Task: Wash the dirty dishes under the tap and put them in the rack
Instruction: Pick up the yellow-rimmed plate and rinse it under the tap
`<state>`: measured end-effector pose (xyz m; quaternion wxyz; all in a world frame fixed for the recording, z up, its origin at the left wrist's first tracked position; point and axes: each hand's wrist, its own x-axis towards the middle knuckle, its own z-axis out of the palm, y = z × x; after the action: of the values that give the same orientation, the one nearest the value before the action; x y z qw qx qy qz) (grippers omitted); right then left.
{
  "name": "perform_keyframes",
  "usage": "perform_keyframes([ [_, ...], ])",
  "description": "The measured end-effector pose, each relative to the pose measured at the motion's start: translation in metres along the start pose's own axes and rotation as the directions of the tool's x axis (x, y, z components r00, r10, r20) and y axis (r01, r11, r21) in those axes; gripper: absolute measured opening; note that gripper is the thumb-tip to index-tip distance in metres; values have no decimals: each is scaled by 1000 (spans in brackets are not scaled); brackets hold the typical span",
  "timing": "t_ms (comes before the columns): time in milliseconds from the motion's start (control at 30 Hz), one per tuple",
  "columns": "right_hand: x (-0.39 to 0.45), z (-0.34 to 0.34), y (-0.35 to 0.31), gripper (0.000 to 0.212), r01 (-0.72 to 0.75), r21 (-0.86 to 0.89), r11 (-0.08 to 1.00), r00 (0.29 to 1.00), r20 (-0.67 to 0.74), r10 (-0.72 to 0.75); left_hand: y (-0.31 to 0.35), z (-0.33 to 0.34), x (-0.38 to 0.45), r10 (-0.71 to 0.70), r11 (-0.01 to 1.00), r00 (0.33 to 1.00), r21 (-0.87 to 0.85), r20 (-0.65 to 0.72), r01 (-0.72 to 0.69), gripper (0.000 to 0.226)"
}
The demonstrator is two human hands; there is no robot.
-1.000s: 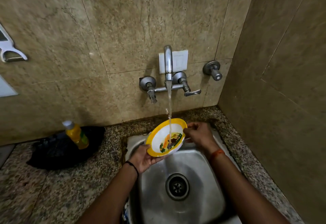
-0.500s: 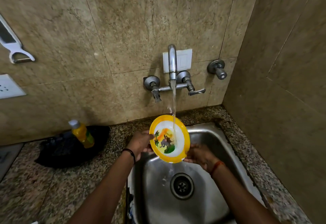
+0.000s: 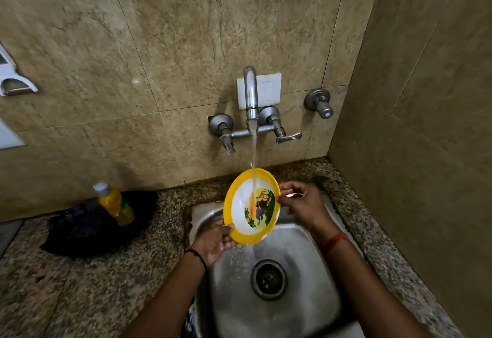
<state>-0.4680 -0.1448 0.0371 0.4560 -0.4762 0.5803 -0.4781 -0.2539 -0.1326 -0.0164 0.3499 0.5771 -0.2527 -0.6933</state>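
Note:
A small yellow-rimmed plate [image 3: 241, 210] with a cartoon animal picture is held tilted, nearly upright, over the steel sink [image 3: 306, 271]. Water from the wall tap [image 3: 250, 92] runs down across its white face. My left hand [image 3: 215, 239] grips the plate's lower left rim from below. My right hand [image 3: 300, 202] pinches its right rim. No rack is in view.
A yellow bottle [image 3: 115, 203] stands on a black cloth [image 3: 87, 228] on the granite counter left of the sink. A separate valve [image 3: 319, 103] sticks out of the wall right of the tap. The side wall closes in on the right.
The plate has been turned under the stream. My left hand went from its left rim to its lower rim, and my right hand rose from below the plate to its right rim.

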Motion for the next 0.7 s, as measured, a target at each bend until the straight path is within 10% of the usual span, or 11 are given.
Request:
perform_keyframes([
  [400, 2, -7, 40, 24, -599, 33, 800, 795, 138, 590, 43, 1, -9, 29, 927, 981, 372, -189, 44, 21],
  [700, -17, 15, 71, 15, -544, 82, 835, 831, 186, 524, 50, -18, -19, 598, 429, 800, 861, -45, -273, 38],
])
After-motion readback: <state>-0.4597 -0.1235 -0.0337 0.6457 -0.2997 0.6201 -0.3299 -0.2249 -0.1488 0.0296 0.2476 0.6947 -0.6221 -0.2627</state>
